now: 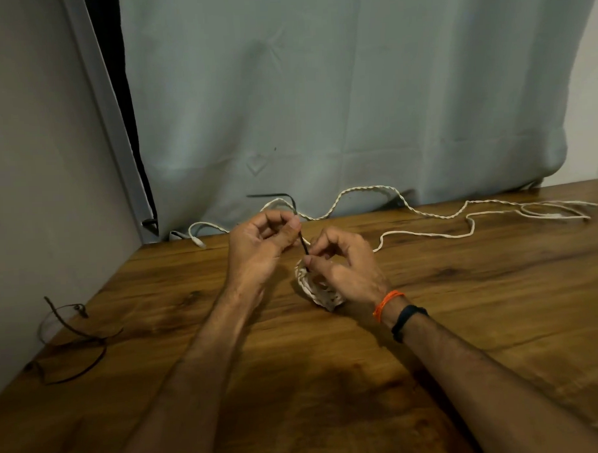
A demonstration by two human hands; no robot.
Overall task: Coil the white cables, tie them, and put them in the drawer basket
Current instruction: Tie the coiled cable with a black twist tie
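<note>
Nearest in, a loop of dark thin wire (71, 339) lies at the left edge of the desk (463, 322), well apart from the action. Moving up, both forearms reach in to the middle of the desk. The right hand (343, 265), with an orange thread and a dark band at its wrist, holds the coiled white cable (322, 291) under its palm against the wood, and its thumb and forefinger pinch the low end of a black tie (303, 243). Just beside it, up and to the left, the left hand (261, 243) pinches the same tie higher up; the tie's long axis runs from the coil up and leftward through the left fingers, then bends over at the top toward the left. So the coil sits right of and below the left hand, and any pull to tighten would, by the look of it, run along that slanted line. Farther back, more white cable (436, 216) trails loose and uncoiled along the desk's far edge, in front of a pale curtain (354, 89). No drawer basket is in view.
</note>
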